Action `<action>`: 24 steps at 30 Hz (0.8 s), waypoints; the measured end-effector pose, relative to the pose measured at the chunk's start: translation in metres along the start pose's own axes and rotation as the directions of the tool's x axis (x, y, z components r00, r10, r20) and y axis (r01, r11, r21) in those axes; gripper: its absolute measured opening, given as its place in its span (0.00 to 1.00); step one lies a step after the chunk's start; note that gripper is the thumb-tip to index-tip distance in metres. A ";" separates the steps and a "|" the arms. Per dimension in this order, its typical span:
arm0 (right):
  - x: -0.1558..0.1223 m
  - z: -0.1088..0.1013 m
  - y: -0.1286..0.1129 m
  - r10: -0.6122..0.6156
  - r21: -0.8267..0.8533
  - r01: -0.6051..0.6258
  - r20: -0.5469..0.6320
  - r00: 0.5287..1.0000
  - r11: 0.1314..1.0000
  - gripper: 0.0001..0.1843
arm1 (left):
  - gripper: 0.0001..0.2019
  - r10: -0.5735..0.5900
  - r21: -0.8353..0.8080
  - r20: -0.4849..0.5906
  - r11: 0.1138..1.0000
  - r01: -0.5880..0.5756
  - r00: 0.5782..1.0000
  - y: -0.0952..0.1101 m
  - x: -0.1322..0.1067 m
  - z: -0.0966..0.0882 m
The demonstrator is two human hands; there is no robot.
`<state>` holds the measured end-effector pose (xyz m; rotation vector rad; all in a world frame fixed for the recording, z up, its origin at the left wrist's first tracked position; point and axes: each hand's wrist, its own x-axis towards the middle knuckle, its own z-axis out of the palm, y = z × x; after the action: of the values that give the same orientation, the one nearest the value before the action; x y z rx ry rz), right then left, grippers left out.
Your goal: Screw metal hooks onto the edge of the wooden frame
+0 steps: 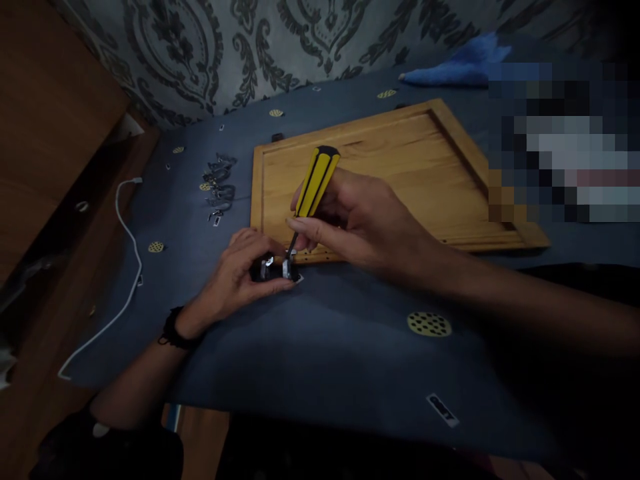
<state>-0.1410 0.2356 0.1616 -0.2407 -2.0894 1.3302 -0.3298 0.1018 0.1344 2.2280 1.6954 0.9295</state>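
Note:
My right hand (360, 223) is closed around a screwdriver with a yellow and black handle (317, 180), its shaft pointing down and left. The tip meets a small metal hinge (280, 269) lying on the blue cloth at the near left corner of a wooden cabinet door (425, 160). My left hand (240, 280) is curled over the hinge and pinches it in place. A dark band sits on that wrist. The door lies flat, its inner side up.
Several more metal hinges (220, 187) lie in a heap on the blue spotted cloth (325, 360) left of the door. A white cable (127, 267) runs along the cloth's left edge. Brown furniture (45, 133) stands at the left; patterned wall behind.

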 end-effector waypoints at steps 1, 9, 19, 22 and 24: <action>0.000 0.000 0.000 0.002 0.002 -0.002 -0.001 1.000 1.000 0.10 | 0.18 0.002 0.003 0.003 1.000 -0.002 1.000 0.000 0.000 0.000; 0.001 -0.001 0.003 0.011 0.013 -0.011 -0.013 1.000 1.000 0.10 | 0.19 0.000 0.008 0.015 1.000 0.000 1.000 0.000 0.000 -0.001; 0.001 0.000 0.003 0.021 0.030 -0.021 -0.020 1.000 0.999 0.10 | 0.18 0.023 0.006 0.015 1.000 -0.023 1.000 -0.001 0.000 -0.001; 0.001 0.000 0.002 0.026 0.019 -0.025 -0.027 0.999 0.999 0.09 | 0.18 0.018 -0.001 0.007 1.000 -0.018 1.000 -0.001 0.000 -0.001; 0.001 0.000 0.002 0.029 0.011 -0.028 -0.026 0.999 1.000 0.09 | 0.18 0.009 -0.004 0.004 1.000 -0.009 1.000 -0.001 0.000 0.000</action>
<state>-0.1419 0.2370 0.1604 -0.2828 -2.0639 1.3476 -0.3310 0.1017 0.1339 2.2353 1.6812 0.9292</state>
